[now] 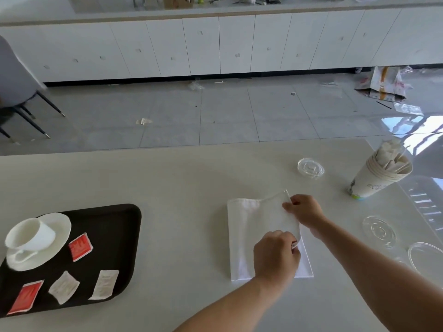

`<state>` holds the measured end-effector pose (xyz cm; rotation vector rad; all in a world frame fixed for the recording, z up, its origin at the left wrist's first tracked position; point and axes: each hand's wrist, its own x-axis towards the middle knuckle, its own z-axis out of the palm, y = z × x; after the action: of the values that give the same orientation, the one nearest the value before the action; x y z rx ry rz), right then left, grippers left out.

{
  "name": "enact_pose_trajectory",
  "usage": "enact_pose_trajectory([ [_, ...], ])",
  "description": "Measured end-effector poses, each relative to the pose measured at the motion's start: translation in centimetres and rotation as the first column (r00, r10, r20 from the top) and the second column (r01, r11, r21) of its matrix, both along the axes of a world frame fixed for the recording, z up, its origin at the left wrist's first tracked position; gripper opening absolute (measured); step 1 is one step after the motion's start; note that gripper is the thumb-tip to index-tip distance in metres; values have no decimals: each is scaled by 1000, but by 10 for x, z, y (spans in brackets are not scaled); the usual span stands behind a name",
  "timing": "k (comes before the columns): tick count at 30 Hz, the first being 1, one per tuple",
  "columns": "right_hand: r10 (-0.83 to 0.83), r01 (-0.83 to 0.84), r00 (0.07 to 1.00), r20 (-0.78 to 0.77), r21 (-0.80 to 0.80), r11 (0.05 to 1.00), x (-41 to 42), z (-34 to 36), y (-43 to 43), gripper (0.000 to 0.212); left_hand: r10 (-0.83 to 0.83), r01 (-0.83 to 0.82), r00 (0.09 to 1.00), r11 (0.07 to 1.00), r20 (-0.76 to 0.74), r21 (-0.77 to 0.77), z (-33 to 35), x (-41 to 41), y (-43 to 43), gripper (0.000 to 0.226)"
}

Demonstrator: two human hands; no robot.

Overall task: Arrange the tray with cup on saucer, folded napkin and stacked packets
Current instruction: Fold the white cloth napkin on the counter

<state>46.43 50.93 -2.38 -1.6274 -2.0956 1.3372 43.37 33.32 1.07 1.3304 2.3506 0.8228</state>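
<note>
A white napkin (247,236) lies on the table's middle, its right edge lifted. My left hand (275,256) pinches that edge near the front; my right hand (303,210) pinches it at the far corner. At the left, a black tray (115,236) holds a white cup (31,233) standing on a white saucer (60,224). Two red packets (80,246) (25,297) and two white packets (64,287) (104,284) lie scattered, apart from each other, on the tray.
A stack of paper cups (376,178) holding wrapped sticks stands at the right. Clear plastic lids (310,167) (378,230) (425,257) lie around it. A grey chair (16,77) stands beyond the table's far left edge.
</note>
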Motion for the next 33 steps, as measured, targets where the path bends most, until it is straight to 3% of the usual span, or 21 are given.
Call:
enact_pose_trajectory([
  [4,-24,25,999,24,-45,999,13,-14,-2,18,-96,97,995,995,39,-35,-11,7,4,13],
  [7,-32,33,999,36,-33,999,16,-18,-5,11,-143,145,988,989,49,-33,-16,2,0,40],
  [11,4,-6,997,75,35,999,22,-20,-12,32,-58,64,984,998,-168,30,-32,-33,-6,19],
  [14,9,-21,995,100,126,992,26,-20,-15,48,-89,69,948,995,-307,-74,-46,-62,-6,39],
  [18,2,-46,992,128,340,939,34,-19,-33,46,-229,139,929,945,-292,-296,-69,-93,-7,68],
  [22,127,-245,961,244,548,800,48,-39,-72,62,-320,149,887,882,-334,-447,-87,-105,-6,81],
  [26,245,-492,845,475,514,703,67,-69,-98,76,-323,132,875,876,-361,-464,-102,-105,-13,85],
  [33,279,-563,792,542,473,678,57,-74,-110,78,-259,83,888,904,-380,-420,-105,-116,-31,83],
])
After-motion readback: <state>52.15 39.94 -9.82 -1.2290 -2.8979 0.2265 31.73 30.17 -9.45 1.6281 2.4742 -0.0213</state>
